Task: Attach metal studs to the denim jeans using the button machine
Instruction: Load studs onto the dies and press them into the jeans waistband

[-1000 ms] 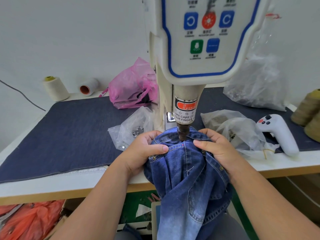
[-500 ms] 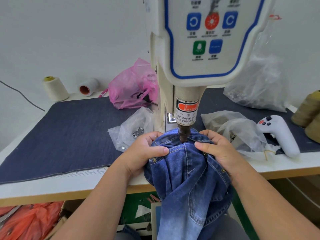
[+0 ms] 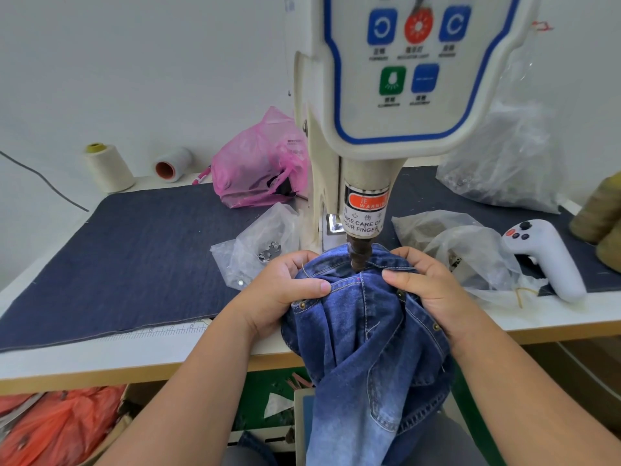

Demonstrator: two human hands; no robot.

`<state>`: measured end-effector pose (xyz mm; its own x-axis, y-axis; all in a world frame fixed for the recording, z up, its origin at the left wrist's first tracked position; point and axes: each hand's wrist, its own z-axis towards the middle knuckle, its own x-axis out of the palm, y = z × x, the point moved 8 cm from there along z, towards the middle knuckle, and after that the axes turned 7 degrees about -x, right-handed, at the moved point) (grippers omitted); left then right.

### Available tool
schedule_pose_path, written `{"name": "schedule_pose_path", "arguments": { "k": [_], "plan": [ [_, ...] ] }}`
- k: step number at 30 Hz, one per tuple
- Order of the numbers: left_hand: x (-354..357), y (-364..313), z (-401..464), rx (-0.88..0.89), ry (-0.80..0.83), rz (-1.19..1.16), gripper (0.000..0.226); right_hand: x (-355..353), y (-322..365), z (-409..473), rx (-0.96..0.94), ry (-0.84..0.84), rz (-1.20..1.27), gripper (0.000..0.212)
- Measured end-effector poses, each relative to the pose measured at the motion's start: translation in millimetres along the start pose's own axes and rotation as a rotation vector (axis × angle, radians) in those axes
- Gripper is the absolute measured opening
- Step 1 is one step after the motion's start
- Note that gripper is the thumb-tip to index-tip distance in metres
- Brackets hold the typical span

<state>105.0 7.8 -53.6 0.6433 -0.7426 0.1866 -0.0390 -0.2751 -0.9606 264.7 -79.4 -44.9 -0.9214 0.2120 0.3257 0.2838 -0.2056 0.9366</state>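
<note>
Blue denim jeans [image 3: 366, 334] are bunched under the head of the cream button machine [image 3: 396, 95] and hang down over the table's front edge. The machine's brown punch [image 3: 360, 255] presses down on the denim near a seam. My left hand [image 3: 285, 290] grips the fabric left of the punch, thumb on top. My right hand [image 3: 426, 287] grips the fabric on the right, thumb pointing toward the punch. Several brass studs [image 3: 302, 305] show along the jeans' seams.
A clear bag of metal studs [image 3: 258, 250] lies left of the machine, a pink bag [image 3: 258, 163] behind it. More clear bags [image 3: 470, 253] and a white controller [image 3: 547, 257] lie at right. Thread cones [image 3: 107, 166] stand at back left. Dark cloth [image 3: 134, 257] covers the table.
Both hands keep the same grip on the jeans. The punch stays down on the denim; only the view shifts slightly.
</note>
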Motion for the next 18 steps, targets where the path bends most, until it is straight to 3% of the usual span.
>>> {"name": "schedule_pose_path", "arguments": {
  "k": [8,18],
  "plan": [
    [0.0,1.7,0.3,0.004,0.008,-0.018,0.051,-0.4,0.2,0.0,0.007,-0.017,-0.008,0.019],
    [-1.2,2.9,0.8,0.002,-0.003,-0.002,0.07,-4.1,-0.5,0.5,0.006,-0.036,-0.023,0.015]
  ]
}}
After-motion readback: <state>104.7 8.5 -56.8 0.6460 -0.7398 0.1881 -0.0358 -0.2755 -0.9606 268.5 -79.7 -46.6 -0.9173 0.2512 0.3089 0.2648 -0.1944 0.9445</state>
